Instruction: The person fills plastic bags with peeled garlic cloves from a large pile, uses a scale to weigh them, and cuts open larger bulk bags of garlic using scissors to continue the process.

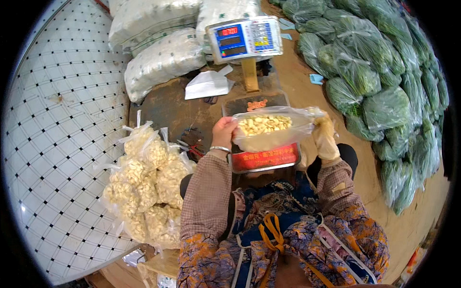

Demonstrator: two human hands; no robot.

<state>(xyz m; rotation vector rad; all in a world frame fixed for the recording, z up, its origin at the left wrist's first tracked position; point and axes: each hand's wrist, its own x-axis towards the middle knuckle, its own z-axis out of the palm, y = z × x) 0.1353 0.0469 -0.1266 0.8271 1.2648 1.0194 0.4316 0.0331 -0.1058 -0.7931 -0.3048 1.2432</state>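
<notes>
A clear plastic bag of pale, peeled garlic cloves (265, 126) is stretched level between my two hands, above the platform of a weighing scale (265, 159). My left hand (224, 133), bare with a bangle at the wrist, grips the bag's left end. At the other end, my right hand (326, 138) wears a pale glove and is closed on the gathered plastic. The cloves lie toward the left and middle of the bag. Whether the bag touches the platform, I cannot tell. On its post behind stands the scale's display (245, 39), lit in red.
Tied bags of garlic cloves (144, 187) are heaped at my left, beside red-handled scissors (192, 150). A white sheet (209, 84) lies left of the scale post. Large white packs (163, 60) are stacked at the back. Bagged green vegetables (367, 81) pile up on the right.
</notes>
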